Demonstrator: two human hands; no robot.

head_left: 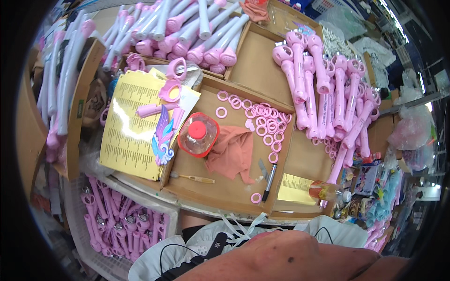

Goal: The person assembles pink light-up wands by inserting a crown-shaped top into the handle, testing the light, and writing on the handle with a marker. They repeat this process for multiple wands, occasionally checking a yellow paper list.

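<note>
Neither my left hand nor my right hand shows in the head view. Before me lies a shallow cardboard tray [213,196]. Loose pink rings [270,122] are scattered over its right half. A clear container with a red cap [197,129] stands at its left, beside a crumpled salmon cloth [229,154]. Nearer me lie a small yellow-handled brush [199,179] and a black-and-grey marker [269,183]. A pile of pink wand-like handles [323,103] rests at the right. Printed yellow sheets [129,117] at the left carry a blue-purple wing-shaped piece [162,140] and pink plastic parts [169,90].
White-and-pink sticks [204,21] are heaped at the back, with more in a carton [77,112] at far left. A crate [171,225] of pink handles sits low at the left. A bottle of amber liquid [323,191] lies on a yellow sheet at the right.
</note>
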